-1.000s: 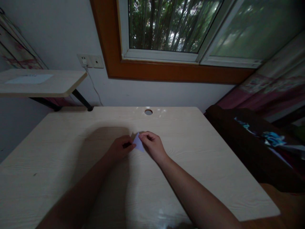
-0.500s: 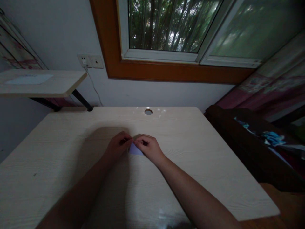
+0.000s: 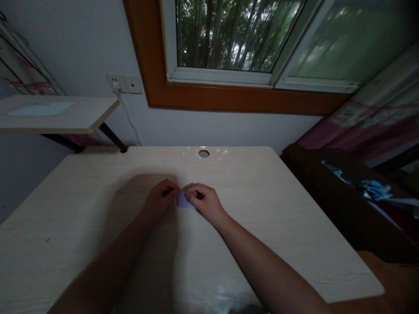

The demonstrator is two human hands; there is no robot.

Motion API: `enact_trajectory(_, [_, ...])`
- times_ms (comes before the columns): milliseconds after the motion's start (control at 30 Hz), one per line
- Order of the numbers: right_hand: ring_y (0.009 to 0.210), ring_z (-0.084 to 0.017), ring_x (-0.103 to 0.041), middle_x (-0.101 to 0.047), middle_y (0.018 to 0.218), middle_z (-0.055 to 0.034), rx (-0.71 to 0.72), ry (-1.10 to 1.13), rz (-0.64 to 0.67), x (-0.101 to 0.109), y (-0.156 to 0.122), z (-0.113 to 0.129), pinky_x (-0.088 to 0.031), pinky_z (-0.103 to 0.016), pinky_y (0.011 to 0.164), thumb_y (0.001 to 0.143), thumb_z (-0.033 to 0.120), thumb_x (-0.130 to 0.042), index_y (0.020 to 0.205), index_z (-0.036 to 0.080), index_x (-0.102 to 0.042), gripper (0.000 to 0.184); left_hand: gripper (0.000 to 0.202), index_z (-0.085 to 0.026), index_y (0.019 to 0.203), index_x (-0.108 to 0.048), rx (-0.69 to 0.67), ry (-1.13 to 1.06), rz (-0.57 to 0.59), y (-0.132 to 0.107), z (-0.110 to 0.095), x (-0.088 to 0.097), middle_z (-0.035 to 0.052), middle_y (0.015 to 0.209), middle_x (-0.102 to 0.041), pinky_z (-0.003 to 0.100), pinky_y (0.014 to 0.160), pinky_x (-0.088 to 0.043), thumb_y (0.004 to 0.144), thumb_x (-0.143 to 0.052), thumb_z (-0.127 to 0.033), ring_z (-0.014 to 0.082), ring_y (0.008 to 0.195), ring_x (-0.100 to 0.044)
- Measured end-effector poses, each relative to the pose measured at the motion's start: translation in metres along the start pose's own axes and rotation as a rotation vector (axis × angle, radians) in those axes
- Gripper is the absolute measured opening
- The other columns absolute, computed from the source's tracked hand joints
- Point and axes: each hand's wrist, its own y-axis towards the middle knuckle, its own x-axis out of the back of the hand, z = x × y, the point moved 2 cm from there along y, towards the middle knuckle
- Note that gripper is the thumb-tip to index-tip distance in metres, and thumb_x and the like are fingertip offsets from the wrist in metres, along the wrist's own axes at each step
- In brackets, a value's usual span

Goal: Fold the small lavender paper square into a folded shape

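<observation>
A small purple piece of paper (image 3: 185, 201) shows between my two hands, just above or on the pale wood-grain desk (image 3: 262, 209). My left hand (image 3: 161, 196) pinches its upper left part between thumb and fingers. From the other side my right hand (image 3: 203, 199) pinches it, thumb on top. The fingertips are a little apart, and the paper's upper tip shows in the gap. Part of the paper lies hidden under the fingers of my right hand.
A raised shelf (image 3: 98, 117) on black legs stands at the back left, with a white sheet (image 3: 41, 108) on it. A cable (image 3: 129, 117) hangs from the wall socket (image 3: 116, 83). Near the desk's back edge is a round hole (image 3: 204, 153). Dark furniture (image 3: 327, 183) holding cloth stands right.
My fingertips have drawn slightly apart, the left hand shifting a little to the left. The paper's lower edge sits slightly higher, and its upper tip is more exposed.
</observation>
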Motion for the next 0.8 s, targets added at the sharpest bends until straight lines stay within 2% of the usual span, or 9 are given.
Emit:
enact_trajectory(267, [0.064, -0.014, -0.057, -0.068, 0.074, -0.0016, -0.017, 0.017, -0.058, 0.001, 0.000, 0.000, -0.044, -0.026, 0.062, 0.082, 0.028, -0.067, 0.079, 0.021, -0.074, 0.010, 0.020, -0.018, 0.079, -0.063, 0.124, -0.149, -0.188, 0.003, 0.008, 0.007, -0.0024, 0.071, -0.058, 0.024, 0.067, -0.043, 0.080, -0.066, -0.038, 0.0135, 0.069, -0.053])
enact_trajectory(500, [0.066, -0.014, -0.056, -0.067, 0.074, -0.0015, -0.060, 0.019, -0.119, 0.002, 0.001, -0.006, -0.044, -0.025, 0.064, 0.081, 0.028, -0.068, 0.080, 0.019, -0.074, 0.011, 0.020, -0.017, 0.079, -0.066, 0.167, -0.490, -0.381, 0.009, 0.027, 0.008, -0.0022, 0.073, -0.058, 0.022, 0.065, -0.041, 0.073, -0.074, -0.034, 0.0107, 0.067, -0.052])
enact_trajectory(667, [0.064, -0.014, -0.055, -0.066, 0.071, -0.0011, -0.109, 0.054, -0.180, 0.005, 0.001, -0.009, -0.044, -0.025, 0.063, 0.083, 0.033, -0.067, 0.080, 0.018, -0.074, 0.016, 0.018, -0.017, 0.075, -0.066, 0.155, -0.622, -0.468, 0.010, 0.025, 0.010, -0.0027, 0.069, -0.057, 0.021, 0.063, -0.041, 0.070, -0.076, -0.031, 0.0092, 0.065, -0.051])
enact_trajectory(800, [0.072, -0.016, -0.060, -0.071, 0.081, -0.0039, -0.129, 0.076, -0.243, 0.008, 0.001, -0.008, -0.047, -0.027, 0.070, 0.085, 0.037, -0.066, 0.086, 0.019, -0.074, 0.020, 0.019, -0.017, 0.077, -0.066, 0.157, -0.621, -0.475, 0.010, 0.024, 0.010, -0.0028, 0.070, -0.057, 0.022, 0.064, -0.042, 0.069, -0.077, -0.031, 0.0090, 0.065, -0.051])
